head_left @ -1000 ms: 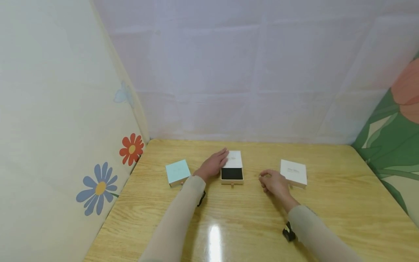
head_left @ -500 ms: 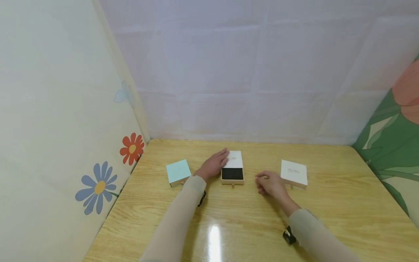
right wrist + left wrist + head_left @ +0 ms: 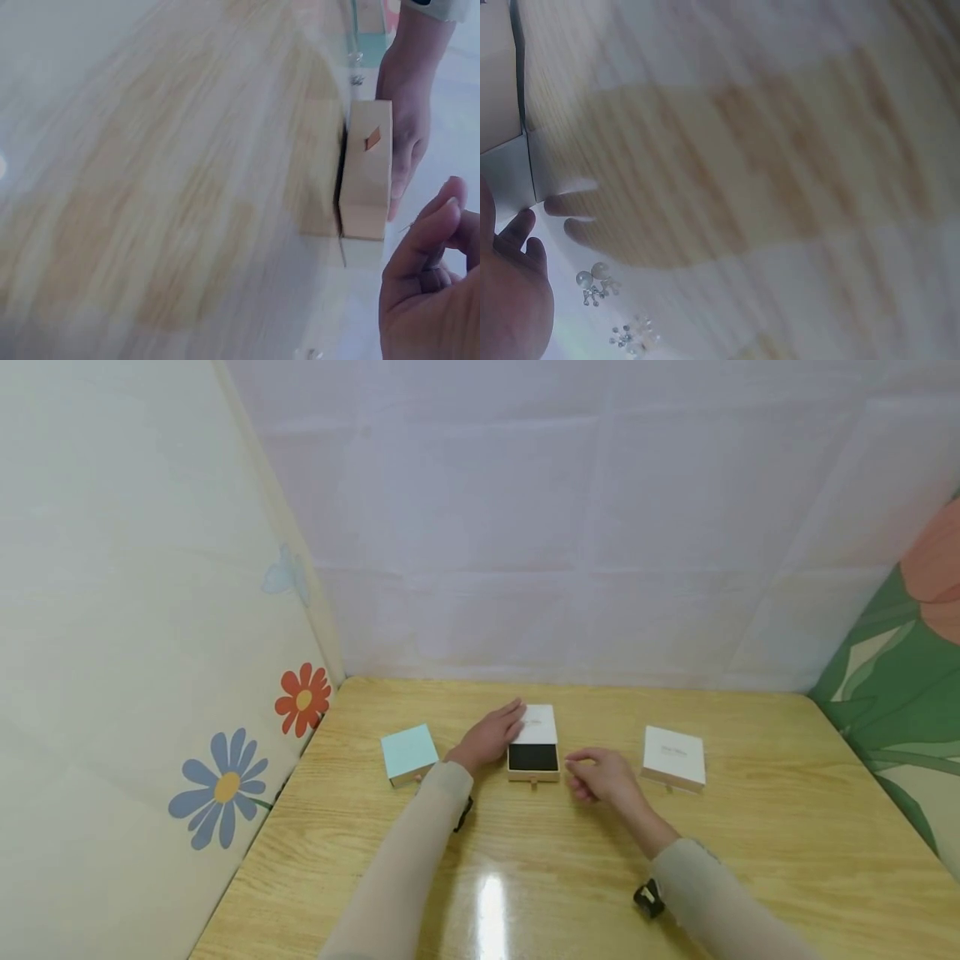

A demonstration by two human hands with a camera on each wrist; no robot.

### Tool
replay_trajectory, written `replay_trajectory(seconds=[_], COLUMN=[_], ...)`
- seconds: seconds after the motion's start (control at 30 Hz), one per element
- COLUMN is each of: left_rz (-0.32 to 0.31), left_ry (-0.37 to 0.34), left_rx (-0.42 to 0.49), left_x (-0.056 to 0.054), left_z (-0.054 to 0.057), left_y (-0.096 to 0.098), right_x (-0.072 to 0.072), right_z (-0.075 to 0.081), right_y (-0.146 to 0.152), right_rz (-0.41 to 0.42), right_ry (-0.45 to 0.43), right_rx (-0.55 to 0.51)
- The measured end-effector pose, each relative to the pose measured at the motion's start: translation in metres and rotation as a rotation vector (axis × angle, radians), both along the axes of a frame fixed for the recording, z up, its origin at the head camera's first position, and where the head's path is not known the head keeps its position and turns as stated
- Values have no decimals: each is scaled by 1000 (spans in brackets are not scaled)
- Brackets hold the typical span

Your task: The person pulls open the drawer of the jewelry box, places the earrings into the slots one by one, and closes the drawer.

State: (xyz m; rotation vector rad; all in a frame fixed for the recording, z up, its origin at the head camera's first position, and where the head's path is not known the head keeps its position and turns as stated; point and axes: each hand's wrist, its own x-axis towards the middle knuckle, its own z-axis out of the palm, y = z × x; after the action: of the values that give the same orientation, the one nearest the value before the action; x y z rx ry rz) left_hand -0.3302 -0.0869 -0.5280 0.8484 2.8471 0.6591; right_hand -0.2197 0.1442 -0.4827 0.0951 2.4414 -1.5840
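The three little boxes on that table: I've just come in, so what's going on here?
A person's left hand rests against the left edge of the middle white box, whose drawer is pulled partway out, showing a black inside. Their right hand is just to the right of that drawer, pinching something thin, too small to identify. A closed pale blue box sits to the left and a closed white box to the right.

Table, toward far edge: left box nearest left edge, right box nearest right edge, middle box between. Left hand at middle box's left side, ornaments near it; right hand just right of the drawer.
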Motion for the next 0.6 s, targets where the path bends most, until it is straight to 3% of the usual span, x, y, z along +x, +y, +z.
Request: replay_trajectory(seconds=[0.27, 0.6], left_rz=[22, 39], left_ry=[18, 5], left_rx=[8, 26], left_x=[-4, 1], left_z=[-8, -3], left_y=[0, 1], right_x=[0, -3], right_z=[6, 5], right_y=[-13, -27], right_rz=[-8, -20], right_ry=[-1, -11], right_rx=[-49, -52])
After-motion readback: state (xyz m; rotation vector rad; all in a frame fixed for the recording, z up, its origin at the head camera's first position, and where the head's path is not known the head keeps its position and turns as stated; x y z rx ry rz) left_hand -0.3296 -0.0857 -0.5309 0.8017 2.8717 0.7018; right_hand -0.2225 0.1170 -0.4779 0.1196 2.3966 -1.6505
